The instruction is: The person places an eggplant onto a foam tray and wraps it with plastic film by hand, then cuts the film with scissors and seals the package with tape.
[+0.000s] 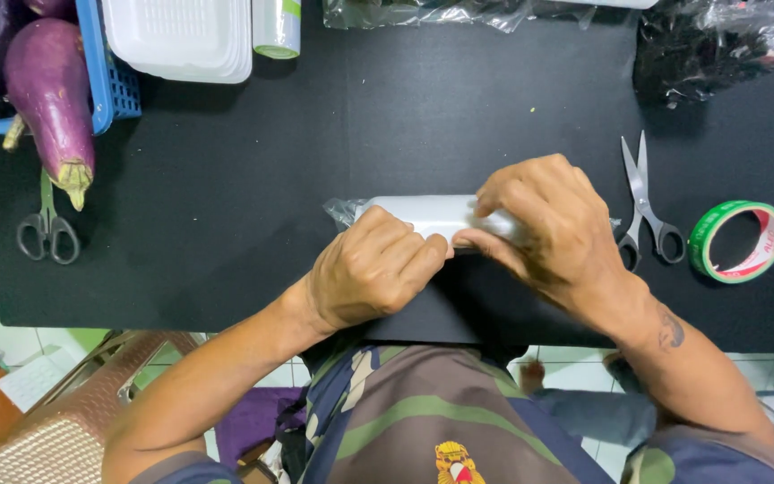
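Black table (226, 179), fingers (423, 255) clasping wrapped tray (432, 215)

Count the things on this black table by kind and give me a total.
Scissors: 2
Tape roll: 1
Wrapped white tray, held by left hand and right hand: 1
Stack of white trays: 1
Blue basket: 1
Total: 6

At the centre of the frame the left hand (371, 269) and right hand (548, 226) press on a white plastic-wrapped tray (432, 215) on the black surface (226, 179), with scissors (647, 211) and a green tape roll (738, 240) at right.
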